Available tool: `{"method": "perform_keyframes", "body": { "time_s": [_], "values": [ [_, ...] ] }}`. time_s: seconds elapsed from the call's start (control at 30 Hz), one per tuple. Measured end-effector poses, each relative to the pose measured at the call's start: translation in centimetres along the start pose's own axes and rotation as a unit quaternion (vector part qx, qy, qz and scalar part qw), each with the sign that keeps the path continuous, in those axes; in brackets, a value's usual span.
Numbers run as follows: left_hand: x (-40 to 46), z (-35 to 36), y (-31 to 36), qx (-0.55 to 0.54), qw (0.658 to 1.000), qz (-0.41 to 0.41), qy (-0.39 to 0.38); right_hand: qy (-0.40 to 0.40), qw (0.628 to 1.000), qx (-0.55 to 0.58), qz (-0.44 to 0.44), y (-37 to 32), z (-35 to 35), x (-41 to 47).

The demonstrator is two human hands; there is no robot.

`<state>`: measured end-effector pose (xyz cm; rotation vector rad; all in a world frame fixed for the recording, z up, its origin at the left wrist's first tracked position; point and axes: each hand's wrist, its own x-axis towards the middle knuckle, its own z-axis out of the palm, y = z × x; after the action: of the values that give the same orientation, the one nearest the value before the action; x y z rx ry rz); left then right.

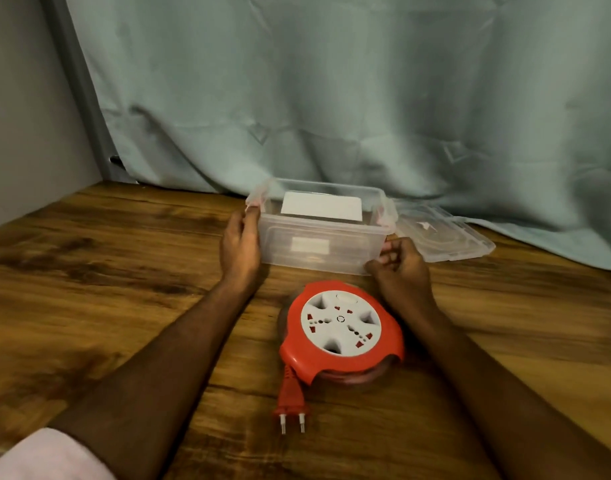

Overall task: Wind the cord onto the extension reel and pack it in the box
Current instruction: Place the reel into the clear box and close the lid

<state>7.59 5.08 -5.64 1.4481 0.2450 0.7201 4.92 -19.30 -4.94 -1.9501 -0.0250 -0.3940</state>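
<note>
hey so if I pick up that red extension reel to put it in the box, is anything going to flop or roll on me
The red extension reel looks like rigid plastic lying flat, so it probably won't roll unless tipped on edge. Its plug sticks out on a short cord stub and will likely dangle when lifted. The shell looks smooth and may be a bit slippery, so gripping it by the rim seems safest.

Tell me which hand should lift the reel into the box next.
Probably the right hand. It sits at the near right corner of the box, close behind the reel; its fingers are only loosely curled there. The left hand lies flat on the box's left wall and can steady it.
</note>
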Motion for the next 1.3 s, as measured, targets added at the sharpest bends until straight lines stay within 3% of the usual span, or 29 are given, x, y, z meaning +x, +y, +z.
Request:
{"method": "perform_keyframes", "body": {
  "time_s": [0.13,0.27,0.37,0.53,0.73,0.97,1.13,1.3],
  "values": [
    [-1.2,-1.0,0.7,0.047,0.997,0.031,0.052,-0.120,0.968,-0.222,-0.002,-2.6,-2.1,-2.2],
    [-2.3,-2.0,1.3,0.115,0.986,0.073,0.097,-0.278,0.920,-0.273,0.036,-4.4,-5.1,-2.6],
    [-2.9,-1.9,1.4,0.175,0.976,0.094,0.090,-0.290,0.899,-0.329,0.015,-4.9,-5.0,-3.2],
    [-2.4,-2.0,1.0,0.015,0.997,0.043,0.064,-0.319,0.898,-0.299,0.042,-5.6,-5.0,-2.8],
    [-1.9,-1.8,1.1,-0.039,0.998,0.037,0.034,-0.351,0.889,-0.283,0.078,-6.8,-5.1,-3.6],
    [-1.3,-1.6,0.0,-0.033,0.999,0.026,-0.002,-0.282,0.941,-0.185,0.010,-12.3,-8.3,-4.2],
    [-1.3,-1.5,-0.4,0.004,0.999,0.047,-0.022,-0.098,0.989,-0.090,-0.060,-16.3,-9.5,-0.2],
    [-1.7,-1.4,0.0,-0.003,0.998,0.058,-0.005,0.027,0.985,-0.160,-0.067,-15.3,-7.2,5.8]
  ]
}}
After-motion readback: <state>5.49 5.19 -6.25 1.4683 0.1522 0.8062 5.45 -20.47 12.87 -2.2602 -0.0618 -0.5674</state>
